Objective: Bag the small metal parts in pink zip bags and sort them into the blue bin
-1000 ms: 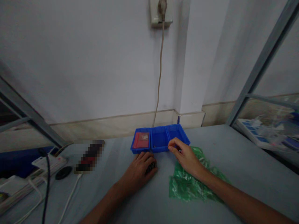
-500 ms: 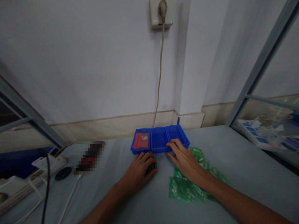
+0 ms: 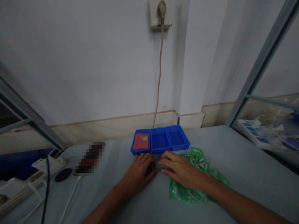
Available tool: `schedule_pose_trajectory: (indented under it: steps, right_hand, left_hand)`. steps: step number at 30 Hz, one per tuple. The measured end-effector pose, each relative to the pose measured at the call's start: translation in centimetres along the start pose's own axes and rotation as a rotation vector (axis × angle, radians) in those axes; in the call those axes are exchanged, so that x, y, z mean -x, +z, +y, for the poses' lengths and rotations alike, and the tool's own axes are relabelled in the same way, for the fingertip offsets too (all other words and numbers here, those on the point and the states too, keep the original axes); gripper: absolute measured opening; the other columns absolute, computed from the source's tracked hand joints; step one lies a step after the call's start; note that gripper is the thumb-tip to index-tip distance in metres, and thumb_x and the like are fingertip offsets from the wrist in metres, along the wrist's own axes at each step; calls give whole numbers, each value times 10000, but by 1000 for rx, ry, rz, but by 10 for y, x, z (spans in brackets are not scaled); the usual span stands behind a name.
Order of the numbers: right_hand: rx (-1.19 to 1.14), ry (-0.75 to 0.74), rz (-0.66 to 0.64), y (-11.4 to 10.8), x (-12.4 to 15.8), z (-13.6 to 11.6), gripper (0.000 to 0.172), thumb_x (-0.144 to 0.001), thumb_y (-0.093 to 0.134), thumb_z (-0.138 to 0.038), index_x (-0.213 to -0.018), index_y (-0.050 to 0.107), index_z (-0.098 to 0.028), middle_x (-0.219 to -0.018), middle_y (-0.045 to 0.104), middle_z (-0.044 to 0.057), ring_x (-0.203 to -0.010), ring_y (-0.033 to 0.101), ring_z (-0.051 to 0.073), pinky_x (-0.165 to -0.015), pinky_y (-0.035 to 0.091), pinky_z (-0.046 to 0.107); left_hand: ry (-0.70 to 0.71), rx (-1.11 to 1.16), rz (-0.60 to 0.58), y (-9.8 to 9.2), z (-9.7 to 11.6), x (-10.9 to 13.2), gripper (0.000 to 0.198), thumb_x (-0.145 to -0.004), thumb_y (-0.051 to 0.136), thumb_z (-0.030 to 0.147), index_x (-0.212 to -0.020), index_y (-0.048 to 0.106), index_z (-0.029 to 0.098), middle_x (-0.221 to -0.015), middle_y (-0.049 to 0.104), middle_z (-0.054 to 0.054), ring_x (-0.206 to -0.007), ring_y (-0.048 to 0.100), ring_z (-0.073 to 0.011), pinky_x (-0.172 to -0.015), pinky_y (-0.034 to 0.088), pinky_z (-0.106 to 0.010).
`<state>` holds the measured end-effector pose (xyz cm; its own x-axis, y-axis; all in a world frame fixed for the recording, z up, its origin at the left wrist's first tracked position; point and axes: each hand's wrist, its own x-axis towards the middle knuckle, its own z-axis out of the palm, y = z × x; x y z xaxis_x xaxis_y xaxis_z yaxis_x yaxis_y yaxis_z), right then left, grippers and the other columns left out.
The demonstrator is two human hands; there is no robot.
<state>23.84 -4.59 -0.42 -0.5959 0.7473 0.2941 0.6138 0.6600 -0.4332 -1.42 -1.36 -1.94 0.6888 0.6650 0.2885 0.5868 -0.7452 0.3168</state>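
My left hand rests on the table with its fingers curled round a cluster of small dark pieces, too small to make out. Close to its right, my right hand reaches towards those pieces with thumb and fingers apart; I see nothing held in it. Under and behind the right hand lie crumpled green plastic bags. Just beyond both hands stand the joined blue trays: a left tray with a red zip bag, a middle tray with a tiny speck inside, and a right tray.
On the left lie a blurred-out phone-like object with a white cable, a black disc and a power strip. A corded plug sits in the wall socket. Metal frame bars slant at the right.
My right hand has moved from the right blue tray back and left, towards my left hand. The left hand stays in place around the dark pieces.
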Motion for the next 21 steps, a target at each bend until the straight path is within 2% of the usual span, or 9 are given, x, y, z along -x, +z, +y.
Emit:
schedule_pose_trajectory:
  steps: [3,11,17,21]
  right_hand:
    - [-35,-42,-67,0,1,-1,233,-1074,633,-269,-1294,707,-259,-1298,663,67,-1218,638,234,-1079,511,378]
    - [-31,-30,-112,2,0,0,232,-1103,579,-277,-1283,720,-238,-1277,692,77,-1220,634,240,-1109,489,393]
    - [-54,-53,-98,1,-1,-2,238,-1106,564,-261,-1277,729,-242,-1253,703,74,-1208,640,234,-1097,500,393]
    - [-47,-44,-93,-2,1,-5,237,-1097,579,-253,-1284,725,-268,-1263,694,66,-1216,641,236,-1096,509,390]
  left_hand:
    - [23,-18,1,-1,1,0,104,-1034,686,244,-1125,637,234,-1210,664,-51,-1106,587,-273,-958,488,-446]
    - [45,-15,5,-2,2,0,148,-1027,657,180,-1161,668,243,-1199,670,-55,-1090,594,-265,-945,495,-434]
    - [21,27,3,-2,2,0,78,-1049,614,170,-1094,648,224,-1157,670,-54,-1079,588,-257,-948,487,-432]
    - [33,20,1,-2,3,0,117,-1062,593,177,-1135,656,244,-1194,668,-57,-1102,587,-262,-957,486,-438]
